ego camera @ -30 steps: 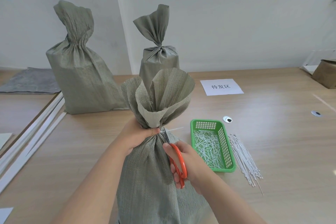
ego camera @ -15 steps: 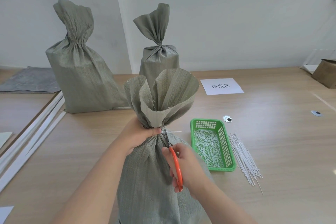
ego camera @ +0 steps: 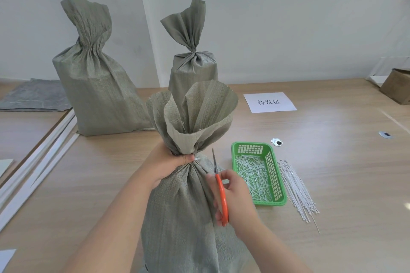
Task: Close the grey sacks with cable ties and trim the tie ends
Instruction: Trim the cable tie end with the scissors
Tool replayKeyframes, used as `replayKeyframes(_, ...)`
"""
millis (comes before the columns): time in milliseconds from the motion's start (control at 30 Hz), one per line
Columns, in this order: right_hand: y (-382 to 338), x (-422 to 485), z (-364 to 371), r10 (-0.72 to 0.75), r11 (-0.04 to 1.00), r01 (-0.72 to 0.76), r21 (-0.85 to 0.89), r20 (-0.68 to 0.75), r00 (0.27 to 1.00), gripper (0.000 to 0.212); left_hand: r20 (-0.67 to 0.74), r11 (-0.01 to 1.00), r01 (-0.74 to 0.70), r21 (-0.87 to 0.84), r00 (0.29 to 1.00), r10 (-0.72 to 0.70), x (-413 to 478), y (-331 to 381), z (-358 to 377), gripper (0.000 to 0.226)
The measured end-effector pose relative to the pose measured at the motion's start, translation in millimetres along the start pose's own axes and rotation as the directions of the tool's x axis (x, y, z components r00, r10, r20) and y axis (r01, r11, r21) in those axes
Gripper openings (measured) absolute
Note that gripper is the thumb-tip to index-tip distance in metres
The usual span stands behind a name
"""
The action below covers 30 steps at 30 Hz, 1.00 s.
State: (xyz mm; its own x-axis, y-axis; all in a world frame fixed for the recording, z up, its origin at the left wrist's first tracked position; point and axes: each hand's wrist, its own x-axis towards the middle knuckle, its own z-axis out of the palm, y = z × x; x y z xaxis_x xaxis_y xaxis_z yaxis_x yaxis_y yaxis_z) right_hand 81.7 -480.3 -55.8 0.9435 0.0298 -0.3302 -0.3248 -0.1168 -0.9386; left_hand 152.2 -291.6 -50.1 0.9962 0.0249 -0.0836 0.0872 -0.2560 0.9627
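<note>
The near grey sack (ego camera: pixel 184 217) stands upright on the wooden table (ego camera: pixel 332 162), right in front of the person, its mouth gathered into a neck and flaring open above. The left hand (ego camera: pixel 168 162) is clenched round that neck, fingers wrapped about the bunched cloth. Just at the fingertips a small piece of white cable tie (ego camera: pixel 197 159) shows against the neck; whether any tail juts out from it I cannot tell.

The right hand (ego camera: pixel 235 197) grasps orange-handled scissors (ego camera: pixel 220 190), fingers curled about the handles. The blades point up and away with their edges together, the tip just right of the sack's neck and apart from the tie.

To the right of the sack sits a green plastic basket (ego camera: pixel 250 149) holding a heap of cut white tie ends (ego camera: pixel 250 175). Just beside the basket, on its right, lies a bundle of whole white cable ties (ego camera: pixel 297 190) – roughly parallel, fanned a little at the near end.

Farther off, two more grey sacks stand near the wall: a large one on the left (ego camera: pixel 95 86) and a narrower one behind the near sack (ego camera: pixel 193 68), both pinched shut at the neck. A white paper label (ego camera: pixel 269 102) with printed characters lies flat on the far right part of the table.
</note>
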Motion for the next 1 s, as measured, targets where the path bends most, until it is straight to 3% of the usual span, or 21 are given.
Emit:
replayKeyframes(167,6,22,-41,0.016,0.996,-0.019,-0.087,-0.040,0.999,0.029,0.013,1.000,0.022,-0.001,1.000,-0.022,-1,-1,-2,0.054)
replayKeyframes(267,23,38,-66,0.036,0.964,-0.066,-0.257,-0.117,0.993,0.026,0.014,0.999,0.031,-0.016,0.999,-0.031,0,-2,-3,0.048)
replayKeyframes(333,45,47,-81,0.023,0.870,-0.099,-0.484,-0.161,0.987,0.026,0.015,0.999,0.037,-0.020,0.999,-0.037,0,-2,-3,0.045)
replayKeyframes(400,74,53,-94,-0.014,0.667,-0.119,-0.735,-0.173,0.985,0.027,0.011,0.999,0.040,-0.020,0.999,-0.039,0,-3,-4,0.045)
replayKeyframes(467,107,55,-106,-0.030,0.515,-0.147,-0.845,-0.189,0.982,0.027,0.006,0.999,0.036,-0.016,0.999,-0.036,0,-5,-5,0.046)
replayKeyframes(700,191,45,-132,0.108,0.412,-0.229,-0.882,-0.203,0.973,0.019,-0.001,0.999,0.034,-0.018,0.999,-0.034,0,-7,-5,0.046)
replayKeyframes(867,229,34,-133,0.167,0.441,-0.271,-0.855,-0.219,0.961,0.024,0.002,0.999,0.032,0.001,0.999,-0.032,-1,-10,-6,0.044)
replayKeyframes(1000,248,36,-132,0.221,0.429,-0.285,-0.857,-0.206,0.953,0.021,-0.001,1.000,0.025,0.011,1.000,-0.025,-2,-11,-7,0.057)
